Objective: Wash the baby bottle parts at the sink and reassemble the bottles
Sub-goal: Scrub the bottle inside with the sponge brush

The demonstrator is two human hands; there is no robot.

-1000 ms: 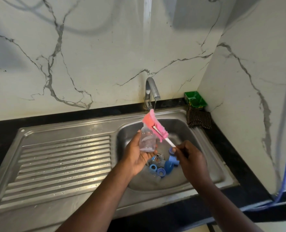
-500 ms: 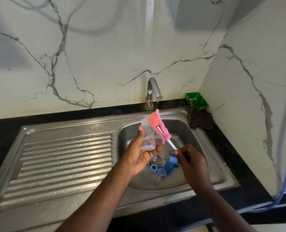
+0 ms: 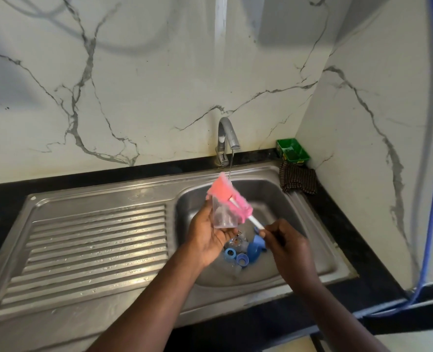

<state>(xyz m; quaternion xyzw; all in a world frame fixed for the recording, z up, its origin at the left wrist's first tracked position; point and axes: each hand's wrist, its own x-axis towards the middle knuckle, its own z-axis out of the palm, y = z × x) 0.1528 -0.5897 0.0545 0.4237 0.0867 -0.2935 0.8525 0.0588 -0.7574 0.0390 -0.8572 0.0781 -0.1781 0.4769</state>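
While L hand (image 3: 207,237) grips bottle (image 3: 223,216), R hand (image 3: 286,242) pinches brush (image 3: 255,221), sponge (image 3: 223,190) prob. hiding bottle mouth.

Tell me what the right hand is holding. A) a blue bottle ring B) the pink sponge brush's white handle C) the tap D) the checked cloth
B: the right hand grips the white handle of the pink sponge brush, while the left hand holds the clear bottle.
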